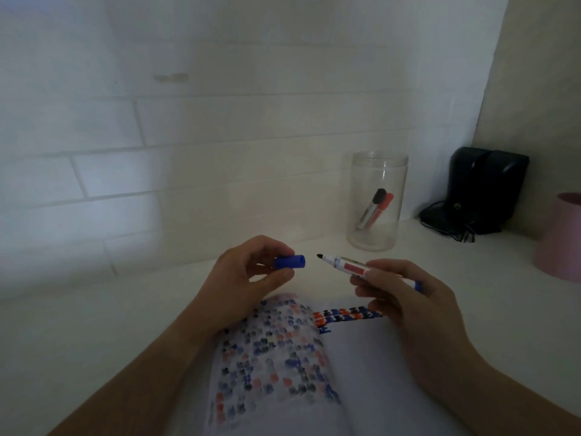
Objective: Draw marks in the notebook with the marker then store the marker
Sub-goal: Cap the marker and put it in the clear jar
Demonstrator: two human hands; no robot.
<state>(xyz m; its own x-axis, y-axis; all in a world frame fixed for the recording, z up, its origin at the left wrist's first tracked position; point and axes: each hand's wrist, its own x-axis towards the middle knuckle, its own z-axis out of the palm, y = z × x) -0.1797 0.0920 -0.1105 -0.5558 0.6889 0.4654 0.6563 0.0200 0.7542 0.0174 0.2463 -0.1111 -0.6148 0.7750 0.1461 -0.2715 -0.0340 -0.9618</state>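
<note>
An open notebook (355,366) lies on the white table in front of me; its left page is full of blue, red and black marks, and two rows of marks run along the top of the right page. My right hand (408,297) holds an uncapped marker (345,264) level, tip pointing left. My left hand (248,278) pinches the blue cap (290,262), its open end facing the tip a short gap away. Both hands hover above the notebook's top edge.
A clear plastic jar (375,199) with a black and a red marker inside stands behind the hands to the right. A black device with a cable (484,190) sits in the back right corner. A pink container (559,237) is at the right edge. A white brick wall is behind.
</note>
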